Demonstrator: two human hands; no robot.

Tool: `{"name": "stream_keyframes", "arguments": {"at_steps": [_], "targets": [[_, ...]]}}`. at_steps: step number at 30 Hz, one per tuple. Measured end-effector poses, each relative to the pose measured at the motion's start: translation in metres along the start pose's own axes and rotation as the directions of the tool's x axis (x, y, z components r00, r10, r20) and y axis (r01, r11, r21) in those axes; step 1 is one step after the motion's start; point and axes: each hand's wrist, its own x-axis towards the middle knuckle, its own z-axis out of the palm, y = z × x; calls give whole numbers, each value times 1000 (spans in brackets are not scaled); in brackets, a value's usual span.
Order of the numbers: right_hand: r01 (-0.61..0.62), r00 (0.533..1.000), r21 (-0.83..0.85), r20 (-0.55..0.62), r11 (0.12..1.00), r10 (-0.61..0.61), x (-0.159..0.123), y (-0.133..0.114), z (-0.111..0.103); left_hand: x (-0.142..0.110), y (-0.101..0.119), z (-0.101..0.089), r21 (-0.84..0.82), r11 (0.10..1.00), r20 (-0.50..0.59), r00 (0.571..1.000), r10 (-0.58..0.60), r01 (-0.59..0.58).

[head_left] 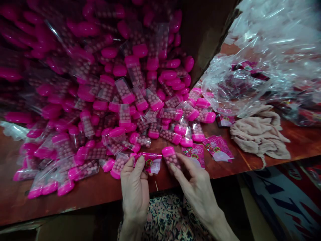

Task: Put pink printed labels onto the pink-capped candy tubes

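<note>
My left hand [136, 182] pinches a small pink printed wrapper sleeve [153, 161] between thumb and fingers, near the table's front edge. Just to the right, my right hand [194, 180] grips a clear candy container [171, 157] with a pink cap and small round pinkish balls inside, its cap end pointing up and away. The container and the sleeve are apart, side by side. Two lots of flat printed sleeves [218, 148] lie beyond my right hand. A big heap of similar pink-capped containers [125, 90] spreads over the table in front of both hands.
A crumpled beige cloth [259, 132] lies at the right of the reddish-brown table [240, 162]. Behind it is a pile of clear plastic bags [271, 67], some with printed sleeves inside. A dark panel [205, 33] stands between heap and bags. Printed sacking [283, 197] sits below the edge.
</note>
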Motion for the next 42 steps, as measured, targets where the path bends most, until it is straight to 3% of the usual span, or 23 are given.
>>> {"name": "stream_keyframes", "arguments": {"at_steps": [3, 5, 8, 11, 17, 21, 26, 29, 32, 35, 38, 42], "targets": [[117, 988, -329, -60, 937, -144, -1, -3, 1, 1, 0, -1, -8, 1000, 6, 1000, 9, -9], [134, 979, -358, -97, 924, -180, -1, -7, 0, 1, -1, -2, -1, 1000, 8, 1000, 21, -21], [194, 975, -132, -87, 972, -206, 0, -16, -3, 0, -3, -1, 28, 999, 36, 999, 28, -29], [158, 987, 115, -57, 981, -152, 1, -23, 0, -4, -6, 1, 75, 996, 88, 996, 31, -38], [229, 967, 198, -155, 953, -200, 4, -21, 9, -10, -9, -2, 193, 981, 223, 975, -14, -30], [263, 958, 129, -152, 956, -243, 6, -18, 5, -9, -10, -2, 208, 977, 229, 973, 0, -50], [324, 939, 18, -129, 946, -319, 6, -15, 1, -8, -7, 0, 142, 989, 143, 990, 9, -30], [316, 924, -210, -154, 925, -351, 6, -9, 5, -6, -3, 1, 89, 995, 74, 996, 47, -53], [274, 919, -488, -122, 829, -376, 5, -2, 12, -4, 0, 0, 68, 994, 49, 995, 88, -91], [241, 927, -632, -74, 737, -367, 5, 2, 17, -4, 1, -1, 68, 992, 39, 994, 103, -106], [238, 925, -637, -80, 733, -371, 7, 4, 18, -3, 2, -2, 60, 993, 21, 995, 99, -101], [253, 931, -495, -110, 831, -349, 8, 3, 13, -2, 3, -2, 49, 995, 5, 996, 88, -88]]}}
